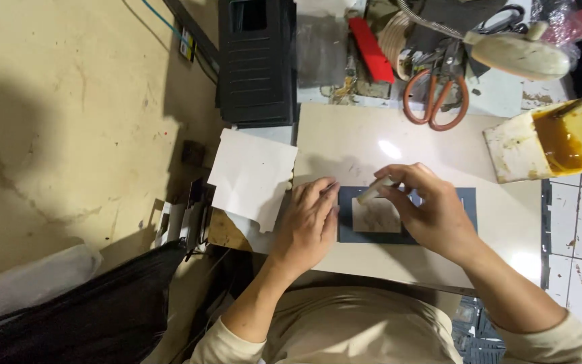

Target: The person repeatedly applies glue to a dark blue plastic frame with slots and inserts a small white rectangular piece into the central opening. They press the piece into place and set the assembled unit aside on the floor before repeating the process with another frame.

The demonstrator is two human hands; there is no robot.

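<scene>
Landmark: pale work slab (351, 138). On its far edge, orange-handled scissors (436, 101) beside a cream lamp head (520, 55); red flat piece (370, 40) and black slatted box (256, 61) further left along that edge. At the slab's right edge, white tub of amber glue (547, 141), brush handle sticking out. Overhanging the slab's left edge, torn white paper sheet (252, 176). Nothing between hands and workpiece.

Dark blue leather piece (466, 199) flat on the slab's near half, lighter inset rectangle (375, 216) at centre. Left hand (308, 222) open, palm down, fingertips pressing the piece's left edge. Right hand (429, 205) closed around small whitish cylindrical tool (375, 191), possibly a marker; tip just above the inset.
</scene>
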